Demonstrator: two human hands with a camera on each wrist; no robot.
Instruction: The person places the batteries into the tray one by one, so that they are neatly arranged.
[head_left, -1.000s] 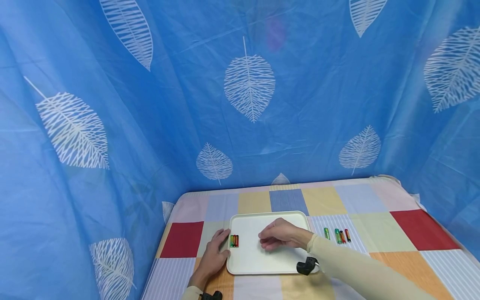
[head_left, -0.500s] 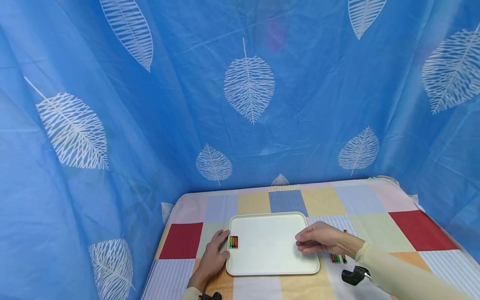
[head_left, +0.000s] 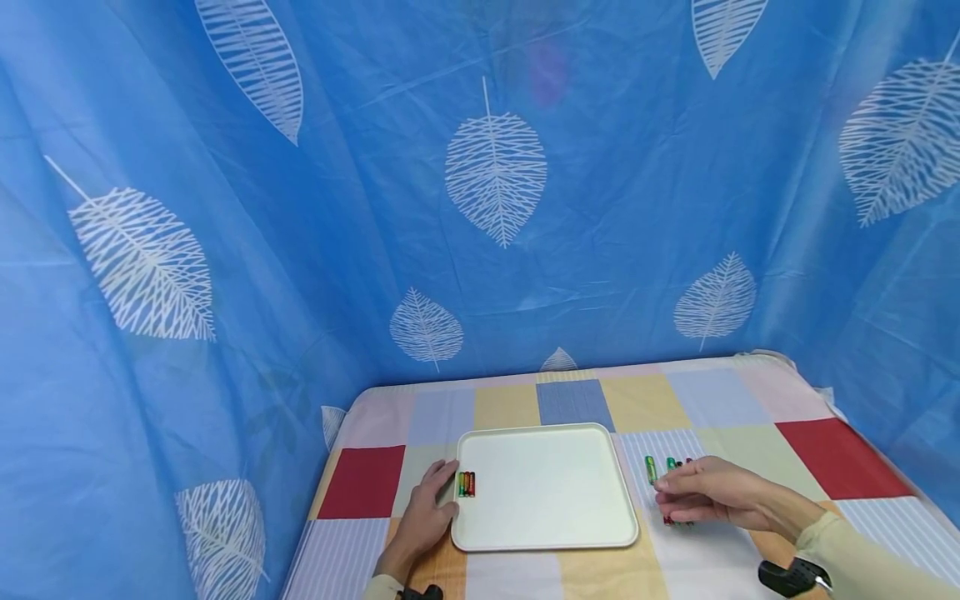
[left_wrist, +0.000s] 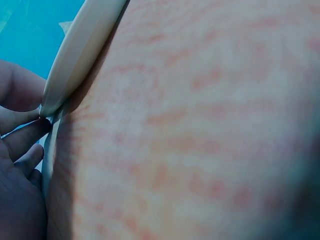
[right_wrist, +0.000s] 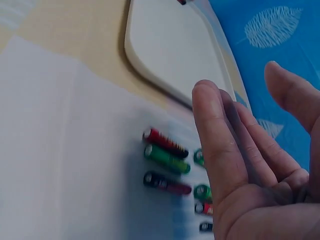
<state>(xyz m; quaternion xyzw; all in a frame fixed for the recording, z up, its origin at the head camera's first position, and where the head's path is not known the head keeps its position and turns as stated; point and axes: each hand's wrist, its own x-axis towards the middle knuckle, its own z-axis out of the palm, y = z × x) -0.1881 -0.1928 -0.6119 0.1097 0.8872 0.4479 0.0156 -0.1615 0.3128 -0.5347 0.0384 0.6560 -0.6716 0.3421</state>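
Note:
My left hand (head_left: 425, 521) rests against the left edge of a white tray (head_left: 547, 500), its fingers and thumb touching the rim. Just inside that edge lies a short row of green and red batteries (head_left: 467, 484). To the tray's right, my right hand (head_left: 712, 492) hovers over loose batteries with its fingers extended and nothing held. A green battery (head_left: 650, 469) lies by its fingertips. In the right wrist view, a red battery (right_wrist: 165, 142), a green battery (right_wrist: 167, 159) and a dark-and-red battery (right_wrist: 167, 183) lie side by side; the hand partly hides others behind them.
A patchwork cloth (head_left: 585, 571) covers the table. Behind it and along the sides hangs a blue curtain (head_left: 337, 208) with white leaf prints. The batteries at the right lie directly on the cloth, off the tray.
My right hand has moved right, from above the middle of the tray to above the loose batteries. The left hand stays at the tray's left edge.

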